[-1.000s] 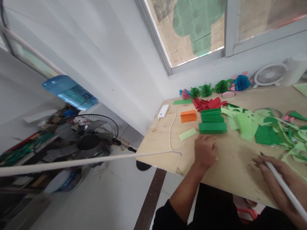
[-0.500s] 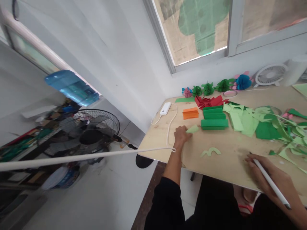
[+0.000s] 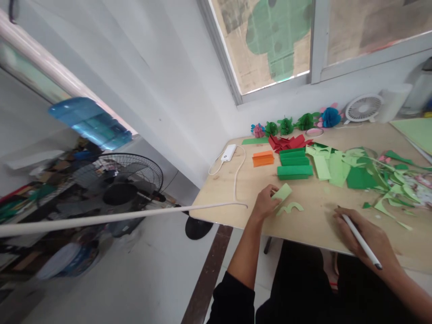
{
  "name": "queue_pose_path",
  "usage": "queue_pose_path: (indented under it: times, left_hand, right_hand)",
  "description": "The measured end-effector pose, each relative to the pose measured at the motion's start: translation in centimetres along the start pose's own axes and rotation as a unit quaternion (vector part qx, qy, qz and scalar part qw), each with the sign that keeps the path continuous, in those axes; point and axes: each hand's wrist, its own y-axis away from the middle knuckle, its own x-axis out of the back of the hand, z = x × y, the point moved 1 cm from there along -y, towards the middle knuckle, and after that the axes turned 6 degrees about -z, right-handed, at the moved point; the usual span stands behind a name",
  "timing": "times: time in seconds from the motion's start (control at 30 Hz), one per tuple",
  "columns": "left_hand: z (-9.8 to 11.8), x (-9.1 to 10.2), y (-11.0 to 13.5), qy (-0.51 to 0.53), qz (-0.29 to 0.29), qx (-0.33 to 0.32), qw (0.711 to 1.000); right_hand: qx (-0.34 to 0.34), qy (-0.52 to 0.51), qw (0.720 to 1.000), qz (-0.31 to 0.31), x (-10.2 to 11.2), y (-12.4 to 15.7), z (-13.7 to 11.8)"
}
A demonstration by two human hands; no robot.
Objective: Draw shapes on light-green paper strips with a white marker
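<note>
At the table point(image 3: 313, 195), left hand point(image 3: 265, 202) pinches a pale green, seemingly flat strip point(image 3: 282, 191); right hand point(image 3: 371, 233) grips pen point(image 3: 362, 242).

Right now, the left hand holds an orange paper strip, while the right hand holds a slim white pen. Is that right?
Orange is wrong: the head view shows the left hand holding a light green paper strip. The right hand does hold a slim white pen.

white wall point(image 3: 175, 90) | daylit, grey-framed window point(image 3: 276, 40) | wooden table point(image 3: 216, 189) below window | pale floor point(image 3: 145, 279), dark strip point(image 3: 209, 274)
</note>
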Motion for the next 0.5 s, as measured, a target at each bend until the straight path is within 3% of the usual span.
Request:
queue_pose_path:
  times: [0.13, 0.23, 0.5]
  left_hand:
    - [0.9, -1.2, 0.0, 0.003, -0.015, -0.023, 1.000]
    - [1.2, -2.1, 0.4, 0.009, -0.001, -0.027, 1.000]
    - [0.5, -2.4, 1.6, 0.057, 0.059, -0.012, 0.997]
  right_hand:
    - [0.009, -0.019, 1.000, -0.012, 0.2, -0.2, -0.1]
    - [0.059, -0.010, 0.998, -0.018, -0.2, -0.5, 0.0]
    - [0.201, 0.082, 0.975, -0.037, -4.0, -3.2, -1.6]
